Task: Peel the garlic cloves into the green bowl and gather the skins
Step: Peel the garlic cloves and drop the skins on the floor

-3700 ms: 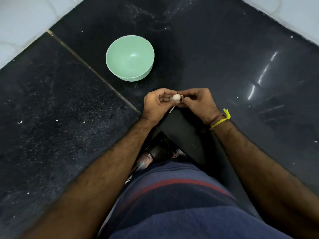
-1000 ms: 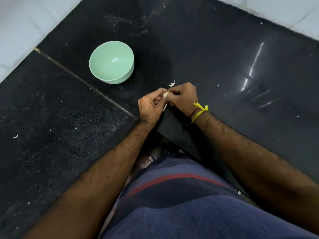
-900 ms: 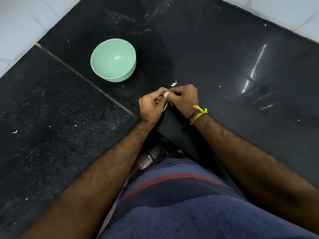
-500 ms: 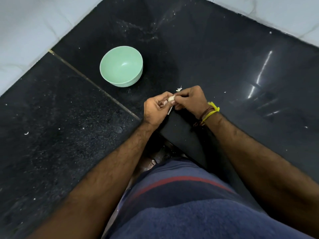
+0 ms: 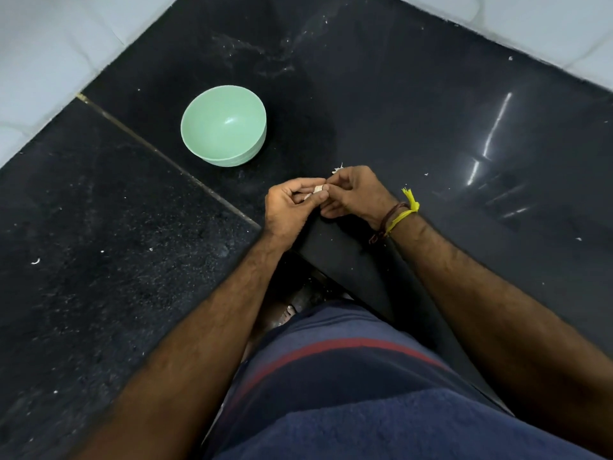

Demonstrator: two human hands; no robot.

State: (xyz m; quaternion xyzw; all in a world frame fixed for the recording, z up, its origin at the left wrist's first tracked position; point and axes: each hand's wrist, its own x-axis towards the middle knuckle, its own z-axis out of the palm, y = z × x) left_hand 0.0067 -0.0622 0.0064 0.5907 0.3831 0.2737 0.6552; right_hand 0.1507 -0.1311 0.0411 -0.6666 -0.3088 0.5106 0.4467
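Note:
A pale garlic clove [image 5: 319, 189] sits between my two hands above the inner corner of the black counter. My left hand [image 5: 288, 207] pinches it from the left with thumb and curled fingers. My right hand [image 5: 356, 192], with a yellow thread at the wrist, pinches it from the right. A small white skin scrap [image 5: 338, 169] lies on the counter just beyond my right knuckles. The green bowl [image 5: 223, 125] stands upright to the upper left of my hands, and nothing shows inside it.
The black granite counter [image 5: 431, 121] forms an L around my body, with a thin seam [image 5: 159, 154] running diagonally left of the bowl. White tiled wall [image 5: 43, 44] borders it at the back. Tiny white flecks are scattered on the stone.
A skin scrap has appeared on the counter beyond my right hand since the earliest frame. Both hands stay on the clove, with only small finger shifts; the view has shifted slightly.

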